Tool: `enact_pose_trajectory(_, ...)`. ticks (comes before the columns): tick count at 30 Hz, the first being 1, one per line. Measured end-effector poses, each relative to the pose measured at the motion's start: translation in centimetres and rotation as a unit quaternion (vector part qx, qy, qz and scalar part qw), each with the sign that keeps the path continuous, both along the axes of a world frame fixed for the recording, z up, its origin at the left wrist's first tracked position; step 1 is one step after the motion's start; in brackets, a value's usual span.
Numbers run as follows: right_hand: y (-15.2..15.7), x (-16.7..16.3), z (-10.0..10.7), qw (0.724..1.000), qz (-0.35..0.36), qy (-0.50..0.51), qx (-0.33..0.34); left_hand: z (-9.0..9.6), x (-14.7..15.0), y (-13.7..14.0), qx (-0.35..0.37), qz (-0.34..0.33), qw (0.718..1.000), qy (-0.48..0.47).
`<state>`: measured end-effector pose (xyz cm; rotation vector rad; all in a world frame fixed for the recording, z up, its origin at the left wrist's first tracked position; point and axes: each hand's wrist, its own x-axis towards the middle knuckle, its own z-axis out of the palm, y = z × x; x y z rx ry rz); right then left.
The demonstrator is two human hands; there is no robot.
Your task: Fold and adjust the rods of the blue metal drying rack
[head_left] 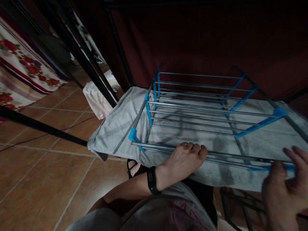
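Note:
A metal drying rack (pixel 187 113) with grey bars and blue plastic joints lies on a surface covered in grey cloth (pixel 120 120). My left hand (pixel 186 160), with a black band on its wrist, is closed around the front bars near their middle. At the right edge, my right hand (pixel 286 183) has its thumb and fingers spread, close to the right end of those bars. Whether it touches them I cannot tell. Part of this hand is cut off by the frame. A blue joint (pixel 133 134) sits at the rack's front left corner.
Behind the rack stands a dark red panel (pixel 204 41). Black metal poles (pixel 79 57) slant down at the left. A striped cloth (pixel 96 99) hangs beside them, and a floral cloth (pixel 31 67) farther left. A dark cable (pixel 48 135) crosses the tiled floor (pixel 36 170).

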<state>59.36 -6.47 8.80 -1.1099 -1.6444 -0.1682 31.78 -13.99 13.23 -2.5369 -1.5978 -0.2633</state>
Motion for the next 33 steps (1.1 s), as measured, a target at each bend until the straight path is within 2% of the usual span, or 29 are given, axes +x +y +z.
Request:
enact_pose_trajectory(4, -0.2, -3.5, -0.3, 0.986, 0.11, -0.122, 0.002, -0.8, 0.0, 0.0, 0.028, 0.006, 1.0, 0.003)
enact_pose_trajectory(9, -0.5, -4.9, -0.7, 0.952, 0.191, -0.238, -0.02, -0.9, -0.2, -0.2, 0.035, 0.008, 0.999, 0.009)
enact_pose_trajectory(13, -0.3, -4.8, -0.6, 0.938, 0.206, -0.279, -0.021, -1.1, -0.8, -0.4, 0.03, 0.019, 0.999, 0.012)
enact_pose_trajectory(21, 0.0, -4.8, -0.1, 0.928, 0.218, -0.302, -0.018, -1.8, -3.1, -1.8, 0.02, 0.048, 0.999, 0.017)
enact_pose_trajectory(27, 0.1, -5.5, -0.1, 0.916, 0.245, -0.317, -0.017, -2.7, -5.6, -3.2, 0.026, 0.108, 0.994, 0.014)
enact_pose_trajectory(30, 0.2, -5.5, -0.2, 0.914, 0.253, -0.318, -0.016, -2.3, -7.0, -4.4, 0.054, 0.101, 0.993, -0.008)
enact_pose_trajectory(33, 0.3, -5.3, -0.3, 0.913, 0.256, -0.317, -0.018, -1.2, -8.8, -6.3, 0.125, 0.071, 0.987, -0.07)
